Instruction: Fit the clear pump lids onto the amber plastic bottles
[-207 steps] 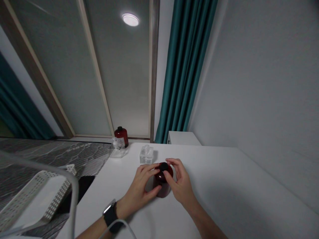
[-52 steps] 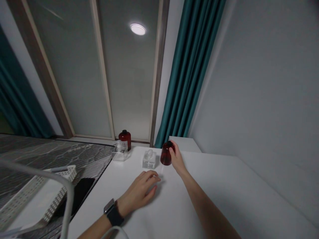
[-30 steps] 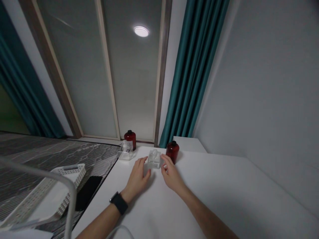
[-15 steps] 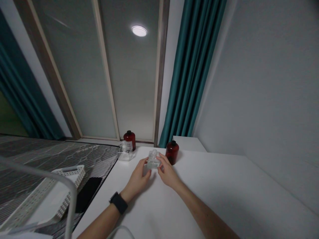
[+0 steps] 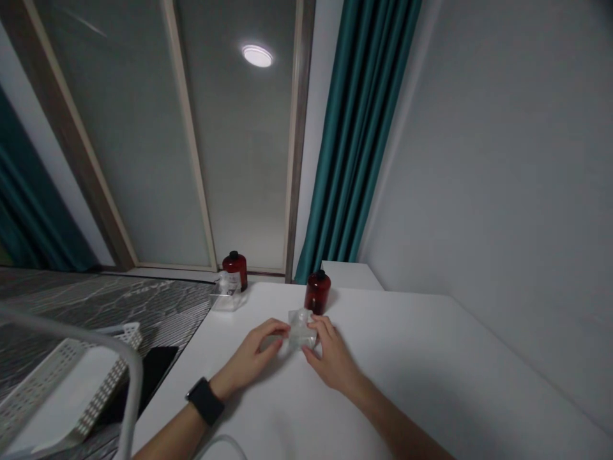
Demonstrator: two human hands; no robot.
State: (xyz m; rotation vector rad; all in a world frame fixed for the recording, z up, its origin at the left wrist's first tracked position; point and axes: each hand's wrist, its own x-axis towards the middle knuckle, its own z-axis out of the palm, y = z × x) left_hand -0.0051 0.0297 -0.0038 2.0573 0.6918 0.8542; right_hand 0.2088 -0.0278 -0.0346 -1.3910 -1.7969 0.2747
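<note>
A small clear plastic container with a rounded knob-like top (image 5: 301, 329) is between my hands over the white table. At its left edge are the fingertips and thumb of my left hand (image 5: 251, 354), curved toward it; a dark watch is on that wrist. My right hand (image 5: 332, 358) grips its right side, fingers above and thumb at the near corner. Just behind it stands a dark red bottle with a black cap (image 5: 317, 292). The container's see-through walls make its details hard to make out.
At the far left table edge are another red bottle (image 5: 237, 265) and a similar clear container (image 5: 226, 295). A white perforated basket (image 5: 90, 377) and a black flat item (image 5: 156, 367) lie left of the table. A grey curved tube (image 5: 133, 383) crosses the lower left.
Both hands and the clear container have come nearer to me, away from the far table edge. My view has turned slightly right.
</note>
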